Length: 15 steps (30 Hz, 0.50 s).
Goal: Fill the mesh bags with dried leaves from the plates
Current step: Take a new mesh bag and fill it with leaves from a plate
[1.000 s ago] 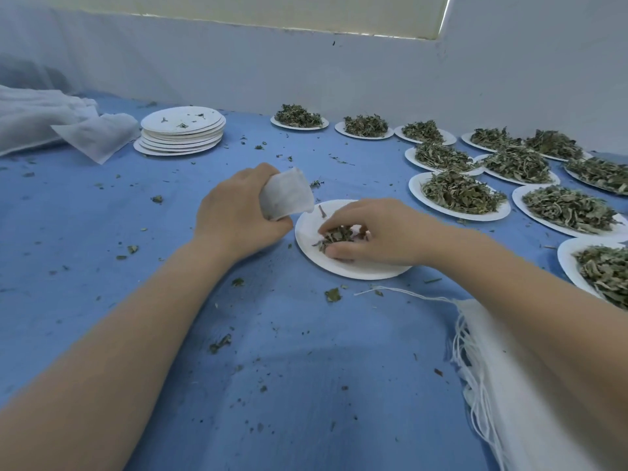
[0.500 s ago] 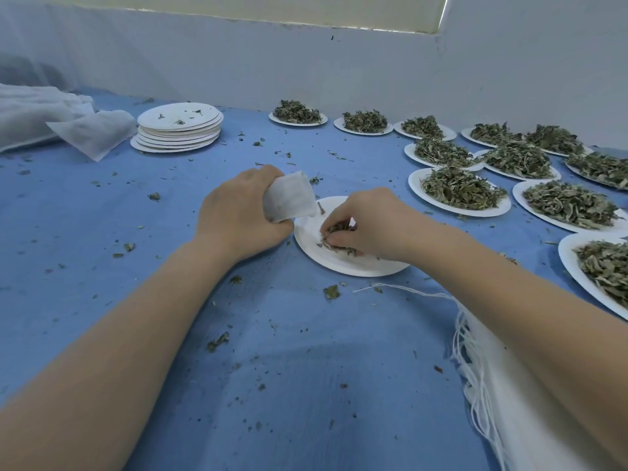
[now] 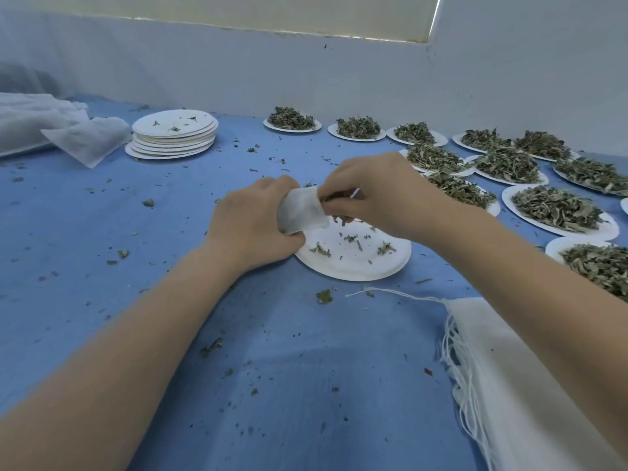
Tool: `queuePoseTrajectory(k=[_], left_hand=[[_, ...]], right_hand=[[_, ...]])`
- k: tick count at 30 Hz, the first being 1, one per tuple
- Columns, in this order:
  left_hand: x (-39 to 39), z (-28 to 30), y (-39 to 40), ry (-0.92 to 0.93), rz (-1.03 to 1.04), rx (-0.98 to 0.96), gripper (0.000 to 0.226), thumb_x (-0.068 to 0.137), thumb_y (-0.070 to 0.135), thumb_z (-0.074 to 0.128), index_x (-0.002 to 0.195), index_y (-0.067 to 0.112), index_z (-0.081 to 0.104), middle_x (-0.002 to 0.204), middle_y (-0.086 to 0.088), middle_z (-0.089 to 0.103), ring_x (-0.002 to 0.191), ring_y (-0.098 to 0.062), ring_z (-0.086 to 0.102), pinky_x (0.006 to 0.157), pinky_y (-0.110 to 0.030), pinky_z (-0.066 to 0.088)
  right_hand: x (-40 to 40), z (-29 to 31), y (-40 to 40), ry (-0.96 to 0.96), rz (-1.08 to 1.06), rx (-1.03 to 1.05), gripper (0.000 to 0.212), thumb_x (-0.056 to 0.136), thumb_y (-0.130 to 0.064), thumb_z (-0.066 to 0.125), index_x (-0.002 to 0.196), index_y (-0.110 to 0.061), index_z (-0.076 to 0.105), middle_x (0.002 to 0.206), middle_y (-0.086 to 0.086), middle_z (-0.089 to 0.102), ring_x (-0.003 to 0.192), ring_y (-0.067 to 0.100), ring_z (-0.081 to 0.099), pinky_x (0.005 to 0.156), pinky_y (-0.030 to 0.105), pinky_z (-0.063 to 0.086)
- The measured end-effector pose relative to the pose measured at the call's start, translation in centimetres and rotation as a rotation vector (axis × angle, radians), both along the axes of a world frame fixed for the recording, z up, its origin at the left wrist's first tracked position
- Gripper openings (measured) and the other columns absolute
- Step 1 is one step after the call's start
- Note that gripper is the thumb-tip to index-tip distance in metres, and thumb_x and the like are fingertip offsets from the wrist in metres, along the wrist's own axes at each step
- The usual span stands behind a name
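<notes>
My left hand (image 3: 253, 222) grips a small white mesh bag (image 3: 301, 212), held just above the near white plate (image 3: 353, 263). My right hand (image 3: 377, 192) pinches a clump of dried leaves (image 3: 334, 198) at the bag's mouth. A few leaf bits fall or lie scattered on that plate, which is almost bare. Several plates heaped with dried leaves (image 3: 557, 209) stand to the right and along the back.
A stack of used white plates (image 3: 173, 134) sits at the back left, beside a heap of white mesh bags (image 3: 88, 137). A pile of empty bags with drawstrings (image 3: 509, 375) lies at the near right. Leaf crumbs litter the blue cloth (image 3: 170, 253).
My right hand has lifted a pinch of leaves off the near plate and brought it up to the bag's mouth. The left hand raised the bag slightly.
</notes>
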<state>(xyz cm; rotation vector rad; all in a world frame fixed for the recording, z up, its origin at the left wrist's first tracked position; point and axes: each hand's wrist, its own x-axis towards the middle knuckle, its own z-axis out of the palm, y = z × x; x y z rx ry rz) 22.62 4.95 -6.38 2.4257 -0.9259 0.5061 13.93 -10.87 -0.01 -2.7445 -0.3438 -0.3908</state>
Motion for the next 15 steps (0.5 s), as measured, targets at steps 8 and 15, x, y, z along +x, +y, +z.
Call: queuePoseTrajectory(k=[8, 15], left_hand=[[-1.5, 0.4, -0.9, 0.213, -0.069, -0.439, 0.027, 0.058, 0.039, 0.066, 0.081, 0.032, 0.054, 0.076, 0.009, 0.061, 0.075, -0.011, 0.057, 0.066, -0.031, 0.048], [-1.7, 0.7, -0.9, 0.158, -0.086, -0.444, 0.039, 0.059, 0.043, 0.069, 0.093, 0.027, 0.06, 0.08, 0.009, 0.064, 0.076, -0.011, 0.059, 0.069, -0.035, 0.051]], right_hand=[[1.0, 0.0, 0.8, -0.068, 0.013, 0.31, 0.02, 0.08, -0.012, 0.072, 0.094, -0.025, 0.074, 0.085, -0.003, 0.072, 0.077, 0.006, 0.063, 0.07, 0.016, 0.048], [1.2, 0.9, 0.4, 0.04, -0.02, 0.201, 0.019, 0.082, -0.015, 0.07, 0.094, -0.029, 0.075, 0.072, -0.011, 0.069, 0.057, -0.009, 0.056, 0.059, 0.012, 0.046]])
